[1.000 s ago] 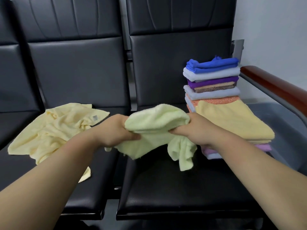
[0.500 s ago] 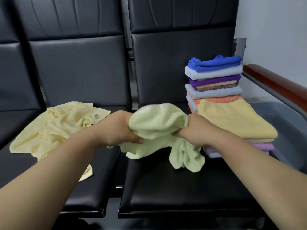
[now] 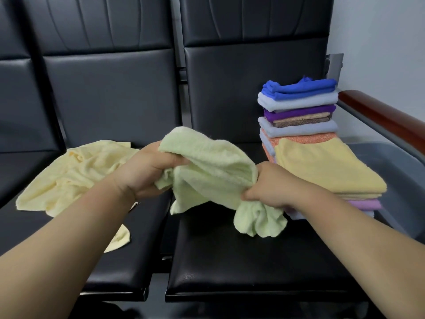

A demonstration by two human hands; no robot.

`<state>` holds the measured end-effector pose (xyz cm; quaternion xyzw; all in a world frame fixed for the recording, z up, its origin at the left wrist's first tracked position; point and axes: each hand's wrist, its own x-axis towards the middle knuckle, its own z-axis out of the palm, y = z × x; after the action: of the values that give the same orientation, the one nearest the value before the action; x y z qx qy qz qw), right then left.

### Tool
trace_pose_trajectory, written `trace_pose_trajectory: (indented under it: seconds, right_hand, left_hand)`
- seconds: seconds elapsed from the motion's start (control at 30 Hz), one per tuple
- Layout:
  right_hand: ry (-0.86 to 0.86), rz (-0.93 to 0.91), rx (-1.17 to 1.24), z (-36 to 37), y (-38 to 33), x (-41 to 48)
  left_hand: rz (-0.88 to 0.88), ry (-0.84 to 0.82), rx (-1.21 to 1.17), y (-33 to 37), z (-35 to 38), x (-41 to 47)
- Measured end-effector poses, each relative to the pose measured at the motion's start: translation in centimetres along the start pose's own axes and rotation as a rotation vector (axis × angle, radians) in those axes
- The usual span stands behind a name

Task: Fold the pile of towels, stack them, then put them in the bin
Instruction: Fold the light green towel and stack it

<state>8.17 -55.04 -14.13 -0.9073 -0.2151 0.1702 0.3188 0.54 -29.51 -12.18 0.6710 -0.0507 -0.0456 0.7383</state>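
A crumpled pale green towel [image 3: 211, 166] hangs between both my hands above the right black seat [image 3: 241, 268]. My left hand [image 3: 149, 171] grips its left edge and my right hand [image 3: 269, 185] grips its right side, with a bunch drooping below the fist. An unfolded pale yellow towel [image 3: 69, 173] lies spread on the left seat. Just right of my right hand, two stacks of folded towels stand: a yellow-topped stack [image 3: 326, 166] in front and a taller blue-topped stack [image 3: 299, 107] behind it. A grey bin [image 3: 395, 180] sits at the far right.
Black padded seat backs [image 3: 248, 84] rise behind the seats. A brown wooden armrest [image 3: 386, 116] on a grey metal frame runs along the right, above the bin. A white wall is at the upper right.
My hands have shifted their hold on the green towel; the left edge now rises higher over my left hand and the bunch under my right hand hangs lower.
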Motion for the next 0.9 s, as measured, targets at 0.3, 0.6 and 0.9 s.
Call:
trace_pose_trajectory:
  seconds: [0.3, 0.6, 0.9]
  right_hand:
    - [0.015, -0.076, 0.422, 0.0, 1.1, 0.9]
    - [-0.089, -0.088, -0.135, -0.2, 2.2, 1.1]
    - [0.045, -0.2, 0.327, -1.0, 0.1, 0.2]
  left_hand:
    - [-0.195, 0.097, 1.027, 0.8, -1.7, -0.4]
    - [-0.187, 0.162, 1.285, 0.4, -2.9, -1.0]
    - [-0.037, 0.346, 0.815, 1.1, -2.1, -3.4]
